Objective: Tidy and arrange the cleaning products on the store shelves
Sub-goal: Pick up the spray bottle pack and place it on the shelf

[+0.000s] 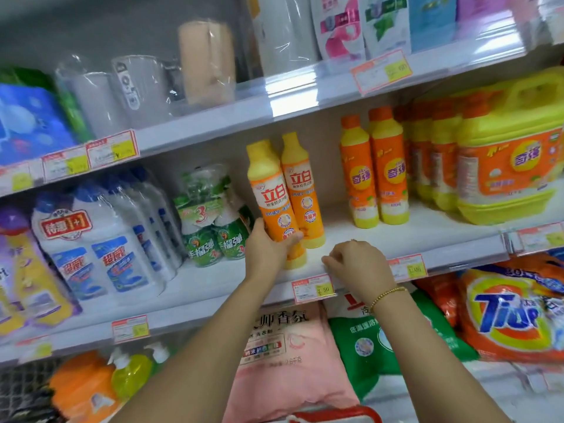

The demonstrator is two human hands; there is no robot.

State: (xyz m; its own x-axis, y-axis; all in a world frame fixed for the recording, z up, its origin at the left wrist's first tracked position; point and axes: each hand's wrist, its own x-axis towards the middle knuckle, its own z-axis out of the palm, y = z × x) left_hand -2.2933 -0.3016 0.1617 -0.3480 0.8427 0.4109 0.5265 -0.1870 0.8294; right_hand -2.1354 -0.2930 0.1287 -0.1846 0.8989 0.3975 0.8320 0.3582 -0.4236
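Observation:
My left hand grips the lower part of a yellow-capped orange dish soap bottle, which leans slightly left on the middle shelf. A second bottle of the same kind stands just behind and to its right. My right hand hovers with loosely curled fingers at the shelf's front edge, holding nothing, to the right of those bottles. Two orange bottles with orange caps stand further right.
A large yellow jug fills the shelf's right end. Green spray packs and white wrapped bottles stand to the left. Detergent bags, pink, green and orange, lie on the shelf below. Price tags line the edges.

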